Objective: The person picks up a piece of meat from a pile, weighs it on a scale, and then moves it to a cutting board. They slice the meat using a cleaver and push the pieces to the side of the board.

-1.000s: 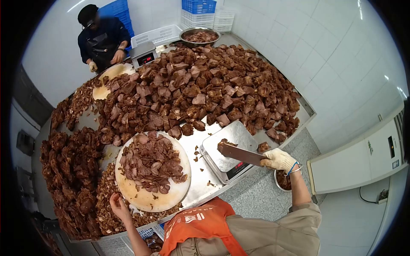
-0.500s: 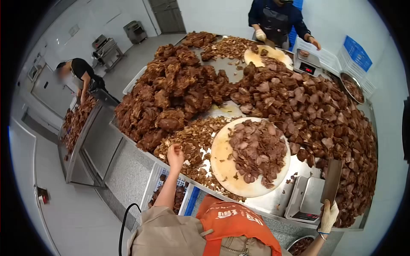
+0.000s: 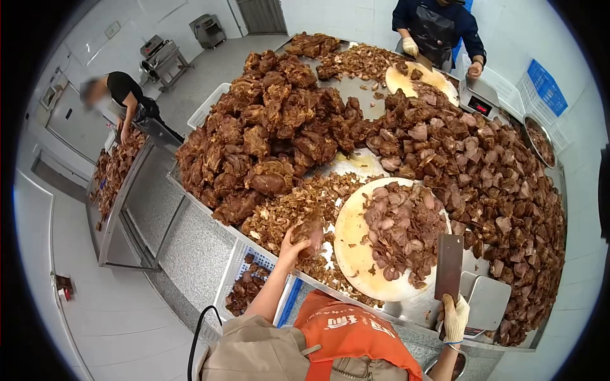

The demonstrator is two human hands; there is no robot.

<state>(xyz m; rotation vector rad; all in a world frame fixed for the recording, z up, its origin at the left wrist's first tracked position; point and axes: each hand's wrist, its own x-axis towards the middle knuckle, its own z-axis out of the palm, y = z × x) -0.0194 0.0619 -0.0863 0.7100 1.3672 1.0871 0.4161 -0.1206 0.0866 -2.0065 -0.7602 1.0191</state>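
Observation:
My bare left hand [image 3: 295,246] has its fingers wrapped around a brown piece of meat [image 3: 311,235], left of the round cutting board [image 3: 348,254]. My right hand [image 3: 455,319], in a pale glove, grips the handle of a cleaver [image 3: 449,267], its broad blade upright at the board's right edge. Sliced meat [image 3: 403,228] is heaped on the board. Small brown scraps [image 3: 273,222] lie around my left hand. A digital scale [image 3: 488,301] stands just right of the cleaver, partly hidden by my glove.
Large meat chunks [image 3: 260,140] are piled at the left, cut pieces [image 3: 489,184] at the right. A co-worker [image 3: 432,32] stands across the table by a second scale [image 3: 480,98]. Another person [image 3: 127,101] bends over a side table. A crate [image 3: 244,279] sits below the near edge.
My left hand has moved right and closed on a piece of meat. The cleaver has moved left from over the scale to the board's edge. The view has shifted slightly.

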